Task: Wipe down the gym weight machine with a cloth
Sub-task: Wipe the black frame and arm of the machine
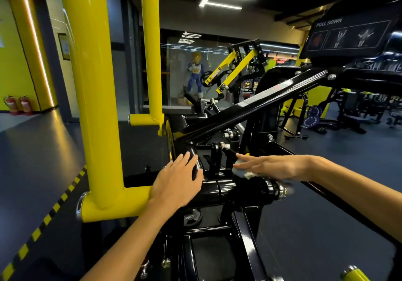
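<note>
The weight machine fills the middle of the head view: glossy black frame tubes [226, 187] and a thick yellow lever arm [95, 98]. My left hand [178, 180] rests flat, fingers straight, on the black tube where it meets the yellow arm. My right hand [269, 167] lies with straight fingers on a small white cloth [241, 170], pressing it against the black horizontal tube beside a black bracket with a chrome bolt [224, 145]. Most of the cloth is hidden under my fingers.
A black diagonal beam [256, 104] rises to the right toward a "PULL DOWN" placard [350, 34]. Other yellow-and-black machines [235, 71] stand behind. Yellow-black hazard tape [47, 217] runs along the dark floor at left. Red fire extinguishers [17, 105] stand by the far-left wall.
</note>
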A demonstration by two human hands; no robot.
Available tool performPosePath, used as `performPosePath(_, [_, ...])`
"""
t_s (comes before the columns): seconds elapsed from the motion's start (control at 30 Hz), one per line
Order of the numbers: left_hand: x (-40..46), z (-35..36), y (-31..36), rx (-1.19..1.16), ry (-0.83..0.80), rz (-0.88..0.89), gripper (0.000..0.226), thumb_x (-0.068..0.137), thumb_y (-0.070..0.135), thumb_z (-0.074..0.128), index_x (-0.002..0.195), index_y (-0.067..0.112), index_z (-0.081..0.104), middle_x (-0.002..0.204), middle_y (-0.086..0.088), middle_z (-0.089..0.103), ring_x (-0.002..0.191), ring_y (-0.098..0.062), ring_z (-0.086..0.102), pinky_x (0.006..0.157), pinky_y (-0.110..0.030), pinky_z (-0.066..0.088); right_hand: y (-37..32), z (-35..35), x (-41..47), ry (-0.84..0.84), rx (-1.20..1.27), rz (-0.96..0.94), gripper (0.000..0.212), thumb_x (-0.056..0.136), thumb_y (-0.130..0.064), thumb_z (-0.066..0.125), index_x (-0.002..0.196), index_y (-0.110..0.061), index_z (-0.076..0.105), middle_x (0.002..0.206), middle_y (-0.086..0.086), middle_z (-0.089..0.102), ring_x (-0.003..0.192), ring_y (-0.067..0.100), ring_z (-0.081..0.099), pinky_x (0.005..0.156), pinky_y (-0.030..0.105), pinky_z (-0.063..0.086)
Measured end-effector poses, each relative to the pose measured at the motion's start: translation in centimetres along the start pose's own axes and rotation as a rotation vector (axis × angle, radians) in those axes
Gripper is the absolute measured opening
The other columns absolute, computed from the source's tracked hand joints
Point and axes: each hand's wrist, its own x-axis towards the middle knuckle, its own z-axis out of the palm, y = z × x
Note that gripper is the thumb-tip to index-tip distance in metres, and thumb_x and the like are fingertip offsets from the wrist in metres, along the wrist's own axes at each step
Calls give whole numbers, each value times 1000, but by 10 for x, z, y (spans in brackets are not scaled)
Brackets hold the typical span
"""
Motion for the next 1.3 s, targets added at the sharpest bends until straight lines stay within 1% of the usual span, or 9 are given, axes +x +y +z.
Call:
performPosePath(0.1, [-1, -4, 3, 6, -26, -27, 60, 105, 53, 24, 160, 29, 19, 168, 4, 17, 154, -15, 18, 121, -36, 27, 8, 3, -4, 34, 49, -59, 45, 112, -21, 31, 155, -32, 35, 161, -28, 3, 141, -8, 6, 108, 6, 18])
performPosePath(0.33, [-3, -10, 6, -13, -89, -63, 63, 105, 55, 25, 161, 28, 15, 169, 1, 12, 155, -17, 16, 123, -38, 21, 23, -1, 69, 81, 19, -104, 48, 108, -22, 44, 155, -30, 35, 167, -17, 5, 156, 13, -8, 128, 47, -2])
performPosePath(0.5, [-3, -8, 5, -23, -65, -51, 64, 105, 54, 24, 161, 27, 11, 169, 1, 8, 156, -14, 9, 124, -35, 16, 38, -7, 107, 240, 167, -78, 35, 106, -11, 50, 139, -11, 59, 134, -2, 65, 117, 6, 61, 92, 7, 45])
performPosePath(0.67, [3, -3, 1, -55, -122, -43, 66, 105, 54, 23, 162, 27, 3, 170, 0, 0, 156, -16, -1, 126, -38, 3, 33, -25, 117, 364, 187, -203, 39, 98, -38, 64, 122, -8, 70, 92, -9, 79, 102, 14, 73, 84, 16, 53])
performPosePath(0.77, [10, 1, -3, -82, -201, -35, 67, 105, 54, 22, 161, 26, -1, 169, -2, -8, 156, -16, -10, 126, -40, -6, 10, -51, 132, 474, 192, -318, 56, 87, -62, 62, 125, -21, 68, 120, 8, 74, 116, 36, 66, 96, 30, 53])
performPosePath(0.83, [17, 2, -4, -99, -276, -27, 71, 103, 61, 15, 161, 24, -5, 168, -4, -15, 155, -16, -16, 123, -41, -13, -18, -69, 154, 541, 152, -387, 41, 100, -48, 55, 130, -21, 61, 128, 6, 67, 116, 25, 61, 91, 9, 48])
performPosePath(0.97, [38, 2, -7, -126, -362, -12, 83, 99, 68, 14, 160, 18, -11, 164, -3, -26, 152, -17, -23, 123, -43, -17, -60, -84, 222, 542, -58, -326, 42, 101, -3, 56, 142, -12, 55, 144, 6, 56, 132, 20, 55, 106, 19, 38])
performPosePath(1.1, [63, 8, -14, -92, -369, -47, 111, 74, 83, -11, 160, 14, -9, 166, -6, -23, 153, -19, -23, 122, -44, -17, -63, -64, 284, 237, -461, -224, 49, 102, -34, 59, 145, -13, 51, 143, 8, 59, 134, 25, 55, 107, 24, 39])
performPosePath(1.3, [79, 15, -9, -44, -303, -103, 80, 104, 60, 21, 160, 9, -8, 167, -10, -17, 154, -22, -19, 125, -47, -12, -76, -40, 311, 248, -763, -243, 58, 107, -56, 18, 157, -33, 33, 162, -9, 37, 152, 15, 30, 123, 43, 25])
